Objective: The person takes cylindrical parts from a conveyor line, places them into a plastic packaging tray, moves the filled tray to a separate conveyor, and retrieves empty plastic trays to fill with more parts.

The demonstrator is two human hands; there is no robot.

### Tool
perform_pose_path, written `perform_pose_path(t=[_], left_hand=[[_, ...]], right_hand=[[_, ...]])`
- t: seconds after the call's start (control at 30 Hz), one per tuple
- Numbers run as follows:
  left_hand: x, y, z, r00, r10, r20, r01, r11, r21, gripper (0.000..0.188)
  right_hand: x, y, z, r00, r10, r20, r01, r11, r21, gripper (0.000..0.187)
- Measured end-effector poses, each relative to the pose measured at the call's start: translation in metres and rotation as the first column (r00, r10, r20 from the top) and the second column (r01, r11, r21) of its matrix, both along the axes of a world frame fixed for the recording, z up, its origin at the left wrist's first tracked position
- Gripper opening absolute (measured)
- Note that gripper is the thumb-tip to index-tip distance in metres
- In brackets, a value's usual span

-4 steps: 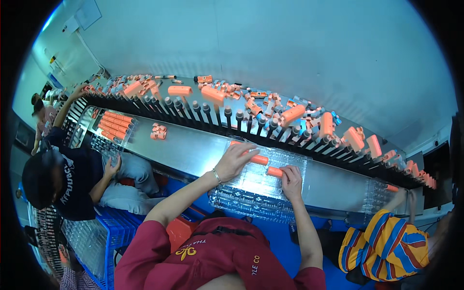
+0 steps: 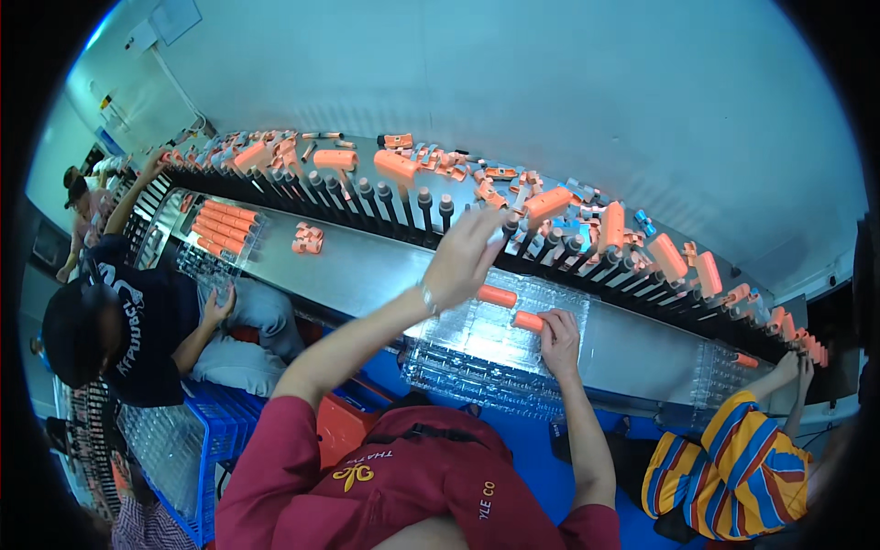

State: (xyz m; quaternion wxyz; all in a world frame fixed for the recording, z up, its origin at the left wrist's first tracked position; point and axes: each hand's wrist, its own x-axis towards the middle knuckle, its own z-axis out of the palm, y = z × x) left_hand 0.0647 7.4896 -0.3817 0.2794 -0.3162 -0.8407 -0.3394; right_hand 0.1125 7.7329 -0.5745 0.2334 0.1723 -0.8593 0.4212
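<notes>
MOVED: my left hand (image 2: pixel 463 257) has lifted from the clear tray (image 2: pixel 486 353) toward the black pegs (image 2: pixel 423 203) | GRIP: left closure unclear; right hand (image 2: pixel 559 339) pinching an orange tube (image 2: pixel 528 321) over the tray | STEP: loading tubes, I judge | NEXT: seat it beside the other tube (image 2: pixel 496 295).

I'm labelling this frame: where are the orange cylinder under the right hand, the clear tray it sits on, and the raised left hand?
orange cylinder (image 2: pixel 527 321), head view, its middle
clear tray (image 2: pixel 477 371), head view, near edge
left hand (image 2: pixel 466 258), head view, back of hand
</notes>
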Motion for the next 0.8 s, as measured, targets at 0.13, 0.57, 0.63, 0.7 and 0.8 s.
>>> perform_pose_path(t=[0.13, 0.57, 0.63, 0.7, 0.8], left_hand=[[-0.074, 0.024, 0.06, 0.885, 0.187, 0.427, -0.019, 0.929, -0.368, 0.055], [-0.044, -0.056, 0.05, 0.937, 0.096, -0.335, -0.211, 0.921, -0.326, 0.047], [-0.019, -0.056, 0.027, 0.95, 0.058, -0.306, -0.141, 0.956, -0.257, 0.043], [0.009, -0.061, -0.031, 0.991, -0.051, -0.125, 0.011, 0.953, -0.302, 0.041], [0.044, -0.054, -0.091, 0.981, 0.077, 0.178, 0.013, 0.889, -0.458, 0.052]], right_hand=[[-0.001, 0.005, -0.002, 1.0, -0.012, 0.007, 0.011, 1.0, 0.008, 0.016], [0.008, 0.019, 0.015, 1.0, -0.019, -0.008, 0.019, 1.0, -0.002, 0.016], [0.009, 0.025, 0.013, 1.0, -0.029, 0.003, 0.029, 1.0, 0.002, 0.016], [0.009, 0.026, 0.014, 1.0, -0.021, 0.006, 0.021, 1.0, 0.007, 0.016], [0.01, 0.029, 0.009, 1.0, -0.014, 0.012, 0.014, 1.0, 0.0, 0.016]])
